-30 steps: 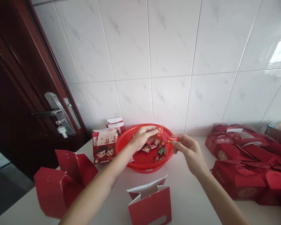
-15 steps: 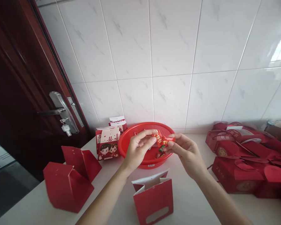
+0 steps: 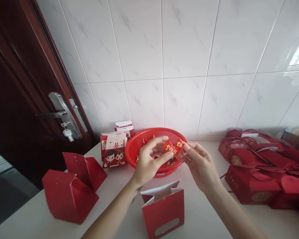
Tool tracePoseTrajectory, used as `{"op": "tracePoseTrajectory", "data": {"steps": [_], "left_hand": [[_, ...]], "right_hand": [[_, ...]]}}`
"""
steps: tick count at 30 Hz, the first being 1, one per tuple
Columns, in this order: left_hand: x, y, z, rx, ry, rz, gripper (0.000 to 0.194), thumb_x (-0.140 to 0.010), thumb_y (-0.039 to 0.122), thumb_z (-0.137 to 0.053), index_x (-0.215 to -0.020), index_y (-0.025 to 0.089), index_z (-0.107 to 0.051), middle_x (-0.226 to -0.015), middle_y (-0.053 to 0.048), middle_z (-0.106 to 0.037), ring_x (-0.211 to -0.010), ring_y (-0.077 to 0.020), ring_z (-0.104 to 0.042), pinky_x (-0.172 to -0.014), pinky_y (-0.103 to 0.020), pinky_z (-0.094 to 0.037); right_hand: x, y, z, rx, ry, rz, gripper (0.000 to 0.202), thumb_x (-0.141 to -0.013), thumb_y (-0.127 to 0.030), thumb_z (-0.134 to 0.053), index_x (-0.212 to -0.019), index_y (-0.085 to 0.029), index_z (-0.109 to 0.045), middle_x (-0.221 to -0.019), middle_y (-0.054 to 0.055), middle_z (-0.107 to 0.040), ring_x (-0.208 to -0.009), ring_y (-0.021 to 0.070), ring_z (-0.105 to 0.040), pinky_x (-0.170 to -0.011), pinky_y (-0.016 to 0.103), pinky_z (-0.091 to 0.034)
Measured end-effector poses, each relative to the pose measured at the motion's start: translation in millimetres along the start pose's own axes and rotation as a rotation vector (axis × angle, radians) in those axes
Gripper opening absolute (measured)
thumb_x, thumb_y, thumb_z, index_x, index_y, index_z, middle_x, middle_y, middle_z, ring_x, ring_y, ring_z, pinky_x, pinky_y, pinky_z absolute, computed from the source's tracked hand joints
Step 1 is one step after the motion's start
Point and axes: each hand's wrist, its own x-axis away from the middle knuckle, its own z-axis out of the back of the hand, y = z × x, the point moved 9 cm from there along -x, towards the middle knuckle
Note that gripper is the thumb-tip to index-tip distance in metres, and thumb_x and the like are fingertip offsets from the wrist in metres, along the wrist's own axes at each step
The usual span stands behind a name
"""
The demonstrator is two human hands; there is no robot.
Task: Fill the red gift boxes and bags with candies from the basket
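My left hand (image 3: 150,159) pinches a red wrapped candy (image 3: 169,148) with yellow lettering between thumb and fingers. Close beside it, my right hand (image 3: 200,162) grips another red candy (image 3: 180,143) with similar lettering. Both hands are held over the near side of a red plastic basket (image 3: 134,142) with a perforated wall. Inside lie several small wrapped sweets (image 3: 173,162), partly hidden by my hands. Nearer to me, between my forearms, a red paper gift box (image 3: 163,212) stands upright with its top open.
Two closed red boxes (image 3: 64,196) stand at the left. Flat printed boxes (image 3: 114,149) lean by the basket's left side. Red boxes with ribbons (image 3: 254,186) crowd the right. A tiled wall (image 3: 144,99) backs the white table (image 3: 201,212); a door handle (image 3: 57,114) is at left.
My hands have turned so the lettering on both candies shows more plainly, with one in each hand. The view has shifted slightly; the boxes stay where they were.
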Motion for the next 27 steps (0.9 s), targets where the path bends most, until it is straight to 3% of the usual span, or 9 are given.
{"op": "tracePoseTrajectory", "data": {"steps": [6, 13, 19, 24, 27], "left_hand": [[0.3, -7.0, -4.9, 0.019, -0.043, 0.030, 0.047, -0.077, 0.029, -0.081, -0.121, 0.020, -0.065, -0.103, -0.005, -0.075, -0.090, -0.0200, -0.074, -0.079, -0.031, -0.063], [2.6, -0.2, 2.2, -0.004, 0.050, 0.028, 0.039, -0.082, 0.034, -0.077, -0.117, 0.019, -0.065, -0.104, -0.007, -0.075, -0.098, -0.0219, -0.072, -0.090, -0.035, -0.059], [3.3, 1.2, 3.6, -0.025, 0.066, -0.029, 0.039, -0.087, 0.036, -0.073, -0.122, 0.023, -0.063, -0.107, -0.006, -0.073, -0.099, -0.0203, -0.072, -0.086, -0.031, -0.059], [3.8, 10.2, 5.7, -0.026, 0.082, -0.073, 0.021, -0.089, 0.038, -0.071, -0.101, 0.020, -0.071, -0.104, -0.006, -0.074, -0.102, -0.0220, -0.071, -0.091, -0.033, -0.059], [4.0, 12.3, 2.1, -0.013, 0.025, -0.055, 0.022, -0.087, 0.034, -0.073, -0.105, 0.021, -0.074, -0.109, -0.006, -0.075, -0.105, -0.0228, -0.071, -0.091, -0.034, -0.060]], "right_hand": [[0.4, 4.3, 0.3, 0.025, -0.006, -0.011, 0.026, -0.073, -0.041, -0.087, -0.076, -0.021, -0.071, -0.069, -0.001, -0.064, -0.065, 0.0124, -0.061, -0.065, 0.026, -0.052], [2.3, 5.3, 0.4, 0.067, 0.005, -0.008, 0.029, -0.074, -0.044, -0.086, -0.081, -0.021, -0.069, -0.063, -0.002, -0.062, -0.058, 0.0128, -0.059, -0.063, 0.028, -0.051], [4.8, 4.8, -2.1, 0.131, 0.009, 0.004, 0.034, -0.073, -0.048, -0.085, -0.081, -0.021, -0.065, -0.055, -0.003, -0.060, -0.053, 0.0147, -0.059, -0.062, 0.030, -0.050], [6.0, 3.8, -5.9, 0.162, -0.019, 0.036, 0.028, -0.077, -0.046, -0.082, -0.084, -0.021, -0.069, -0.059, -0.003, -0.061, -0.053, 0.0129, -0.058, -0.061, 0.029, -0.049], [7.2, 0.4, -10.2, 0.198, -0.054, 0.067, 0.023, -0.081, -0.044, -0.080, -0.086, -0.022, -0.073, -0.064, -0.002, -0.064, -0.054, 0.0109, -0.056, -0.061, 0.028, -0.048]]}}
